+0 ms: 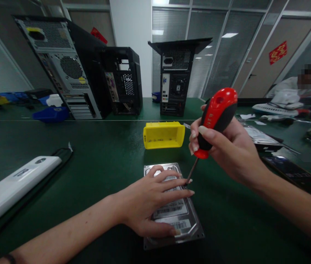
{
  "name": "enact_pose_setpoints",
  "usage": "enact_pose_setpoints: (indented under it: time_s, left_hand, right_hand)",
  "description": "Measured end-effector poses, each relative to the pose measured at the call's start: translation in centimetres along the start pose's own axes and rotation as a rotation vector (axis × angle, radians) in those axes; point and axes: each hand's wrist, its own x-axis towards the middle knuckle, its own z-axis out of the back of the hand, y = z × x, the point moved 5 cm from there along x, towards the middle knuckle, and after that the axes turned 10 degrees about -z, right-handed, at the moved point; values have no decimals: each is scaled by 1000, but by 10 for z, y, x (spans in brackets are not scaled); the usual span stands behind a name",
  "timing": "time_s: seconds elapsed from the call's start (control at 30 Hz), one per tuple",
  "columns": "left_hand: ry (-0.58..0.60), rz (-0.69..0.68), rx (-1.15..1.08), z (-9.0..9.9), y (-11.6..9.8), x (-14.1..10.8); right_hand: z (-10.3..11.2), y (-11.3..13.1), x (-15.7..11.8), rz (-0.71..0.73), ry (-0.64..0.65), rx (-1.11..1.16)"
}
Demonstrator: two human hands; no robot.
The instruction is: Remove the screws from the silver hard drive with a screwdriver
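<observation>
A silver hard drive (192,220) with printed labels lies flat on the green table. Across its top rests my left hand (152,201), fingers spread and pressing on the cover. My right hand (224,143) is wrapped round the handle of a red and black screwdriver (218,110). The screwdriver leans, with its thin shaft pointing down to the drive's right edge, between two fingertips of my left hand. Whether the tip sits in a screw cannot be made out. Just beyond the drive stands a yellow bin (164,135) with a few small dark bits inside.
Computer cases (71,69) stand at the back. A white power strip (20,187) with a black cable lies left, near a blue bin (51,114). On the right are another drive (262,135) and a dark phone (295,172). A person (287,86) sits at far right.
</observation>
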Motion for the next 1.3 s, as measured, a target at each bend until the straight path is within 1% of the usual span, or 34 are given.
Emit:
enact_pose_setpoints:
  time_s: [0.2, 0.33, 0.4, 0.53, 0.63, 0.8, 0.93, 1.07, 1.13, 1.2, 1.3]
  left_hand:
    - [4, 6, 6, 0, 0, 0]
    - [29, 9, 11, -2, 0, 0]
    - [34, 16, 14, -2, 0, 0]
    - [21, 19, 10, 0, -1, 0]
    - [11, 12, 4, 0, -1, 0]
    - [-14, -1, 7, 0, 0, 0]
    - [-14, -7, 12, 0, 0, -1]
    - [-2, 8, 11, 1, -1, -1]
    - [-8, 7, 13, 1, -1, -1]
    - [-21, 2, 17, 1, -1, 0]
    - [-28, -3, 19, 0, 0, 0]
  right_hand:
    - [-2, 0, 1, 14, 21, 13]
    - [-4, -1, -1, -22, 95, 100]
    - [-6, -2, -2, -37, 122, 94]
    - [-5, -2, -2, -8, 78, -9]
    - [-4, -1, -1, 33, 27, -22]
    - [-1, -1, 3, 49, -29, -54]
    - [-2, -2, 2, 40, 2, -42]
    - [-5, -3, -2, -19, 92, 41]
    - [-6, -4, -3, -41, 120, 40]
    - [-6, -4, -3, -26, 115, -6]
    - [-4, -5, -2, 29, 74, -49]
